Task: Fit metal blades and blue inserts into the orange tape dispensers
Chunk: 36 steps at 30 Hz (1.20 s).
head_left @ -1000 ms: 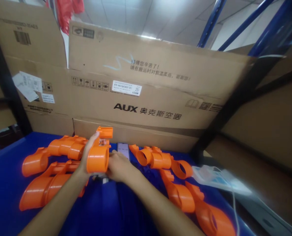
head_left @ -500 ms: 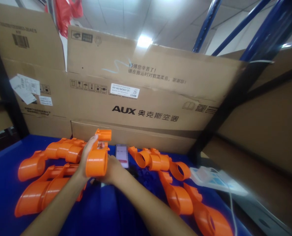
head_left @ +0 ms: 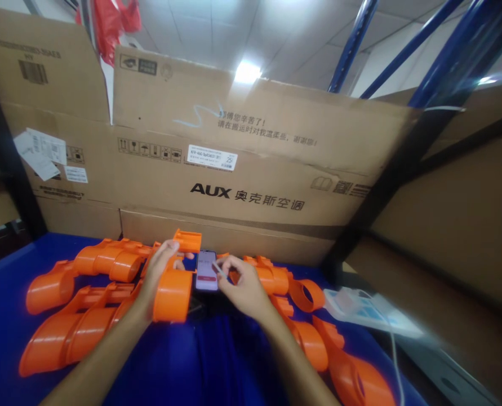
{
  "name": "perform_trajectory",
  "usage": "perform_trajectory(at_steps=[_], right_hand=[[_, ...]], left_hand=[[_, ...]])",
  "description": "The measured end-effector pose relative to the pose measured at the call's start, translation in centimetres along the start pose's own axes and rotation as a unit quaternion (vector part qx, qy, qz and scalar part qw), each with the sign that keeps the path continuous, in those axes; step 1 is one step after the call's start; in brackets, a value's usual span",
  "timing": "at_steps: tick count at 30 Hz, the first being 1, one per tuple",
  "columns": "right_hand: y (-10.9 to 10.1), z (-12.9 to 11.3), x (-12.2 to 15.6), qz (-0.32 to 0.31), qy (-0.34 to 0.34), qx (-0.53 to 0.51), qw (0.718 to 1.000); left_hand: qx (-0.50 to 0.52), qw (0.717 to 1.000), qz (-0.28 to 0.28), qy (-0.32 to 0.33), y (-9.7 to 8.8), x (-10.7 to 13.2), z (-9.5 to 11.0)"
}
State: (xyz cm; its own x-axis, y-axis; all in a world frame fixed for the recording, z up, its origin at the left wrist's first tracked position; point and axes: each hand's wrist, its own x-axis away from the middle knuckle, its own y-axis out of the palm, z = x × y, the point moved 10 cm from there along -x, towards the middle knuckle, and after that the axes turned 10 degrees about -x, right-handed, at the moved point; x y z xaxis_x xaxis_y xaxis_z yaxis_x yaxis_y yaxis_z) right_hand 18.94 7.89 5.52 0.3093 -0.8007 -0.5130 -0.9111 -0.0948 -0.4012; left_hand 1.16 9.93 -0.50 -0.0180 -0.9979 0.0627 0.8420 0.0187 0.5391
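My left hand [head_left: 155, 276] grips an orange plastic housing part [head_left: 173, 285] and holds it upright above the blue cloth [head_left: 217, 361]. Its round collar faces me and its square tab [head_left: 187, 239] points up. My right hand [head_left: 244, 287] is just right of the part, apart from it, fingers pinched on a small thin pale piece that is too small to name. A phone [head_left: 206, 269] with a lit screen lies between the two hands.
Rows of orange parts lie at left [head_left: 77, 293] and right [head_left: 318, 338]. A large AUX cardboard box [head_left: 251, 163] walls the back. A white device with a cable [head_left: 360, 307] sits at right beside a black shelf post [head_left: 386, 180].
My right hand has come off the orange part and moved right, now pinching a small piece. The left hand lowered and turned the part slightly. The view drifted a little.
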Motion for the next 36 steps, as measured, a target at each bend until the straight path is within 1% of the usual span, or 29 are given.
perform_trajectory(at_steps=[3,7,9,11,14,17,21,25,28,31,36], right_hand=[[-1.3,1.0,1.1,0.058,0.013,-0.085,0.995],[-1.9,1.8,2.0,0.102,0.04,-0.172,0.979],[-2.5,2.1,2.2,0.12,0.052,-0.206,0.97],[-3.3,2.5,2.5,0.145,0.06,-0.233,0.96],[-4.8,3.4,3.2,0.2,0.065,-0.261,0.942],[-5.3,4.5,3.8,0.239,0.067,-0.29,0.924],[-4.2,5.3,4.0,0.239,0.079,-0.327,0.911],[-3.2,5.4,4.0,0.231,0.092,-0.338,0.908],[-3.3,5.4,4.2,0.237,0.098,-0.338,0.906],[-3.6,5.3,4.3,0.242,0.1,-0.334,0.905],[-3.5,5.2,4.2,0.235,0.104,-0.328,0.909]], left_hand=[[-0.067,0.997,-0.011,0.028,1.4,0.9,-1.0],[-0.121,0.991,-0.036,0.054,3.4,2.1,-1.9],[-0.136,0.988,-0.046,0.062,3.9,2.5,-2.2],[-0.149,0.985,-0.049,0.068,3.9,2.6,-2.4],[-0.18,0.98,-0.043,0.074,3.3,2.5,-3.0],[-0.203,0.976,-0.032,0.075,2.8,2.3,-3.6],[-0.18,0.981,-0.033,0.063,3.2,2.6,-4.3],[-0.157,0.985,-0.028,0.062,3.7,3.0,-4.2],[-0.157,0.986,-0.023,0.059,3.6,2.9,-4.2],[-0.157,0.986,-0.032,0.053,3.5,2.6,-4.4],[-0.159,0.985,-0.037,0.057,3.3,2.2,-4.4]])
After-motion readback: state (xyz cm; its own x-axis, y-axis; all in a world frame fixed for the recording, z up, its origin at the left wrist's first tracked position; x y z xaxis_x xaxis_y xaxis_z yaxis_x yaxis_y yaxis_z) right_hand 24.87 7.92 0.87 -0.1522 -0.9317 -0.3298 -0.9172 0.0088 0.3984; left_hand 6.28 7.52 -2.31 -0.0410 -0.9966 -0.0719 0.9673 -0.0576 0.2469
